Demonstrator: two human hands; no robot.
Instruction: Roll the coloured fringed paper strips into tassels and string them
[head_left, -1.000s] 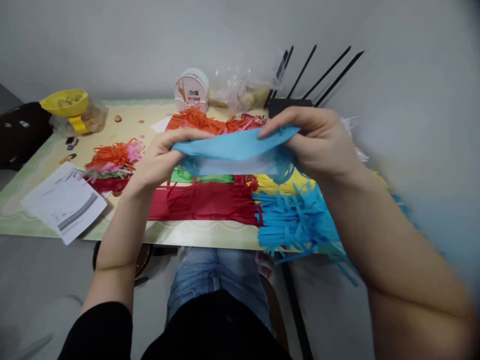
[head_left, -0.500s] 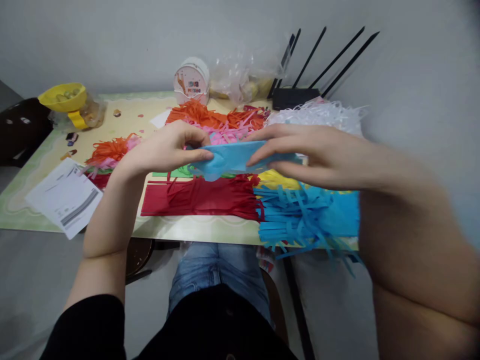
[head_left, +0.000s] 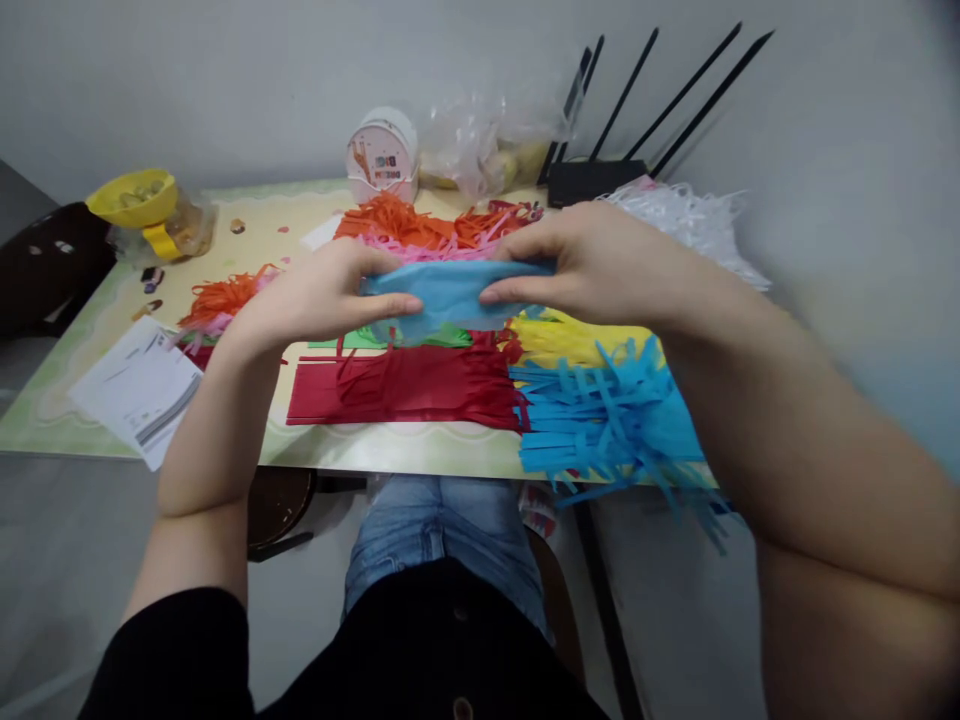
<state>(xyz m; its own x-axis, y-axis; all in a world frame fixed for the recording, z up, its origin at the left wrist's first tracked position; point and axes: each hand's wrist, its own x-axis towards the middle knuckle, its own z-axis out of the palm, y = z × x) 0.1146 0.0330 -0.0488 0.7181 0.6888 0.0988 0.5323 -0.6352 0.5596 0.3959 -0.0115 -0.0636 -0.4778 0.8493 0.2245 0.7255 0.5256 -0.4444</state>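
Note:
A folded piece of light blue tissue paper (head_left: 450,290) is stretched between my two hands above the table. My left hand (head_left: 330,285) pinches its left end, thumb in front and fingers behind. On the other end, my right hand (head_left: 585,260) grips it the same way, with most of its fingers hidden behind the paper. Below lies a stack of red paper with fringed ends (head_left: 405,385). Blue fringed paper (head_left: 600,410) lies to its right, partly hanging over the table's front edge. Behind these are yellow fringe (head_left: 577,340), orange fringe (head_left: 420,225) and some pink and green strips.
White shredded paper (head_left: 690,230) lies by a black router (head_left: 592,182) with upright antennas. A pink-and-white tub (head_left: 382,155) and a clear plastic bag (head_left: 480,155) stand at the back. On the left are a yellow bowl (head_left: 135,200), a printed sheet (head_left: 139,385) and more orange fringe (head_left: 221,300).
My right hand has closed on the right end of the light blue paper, where its fingers were spread over it before. Both hands and the paper have risen slightly in view.

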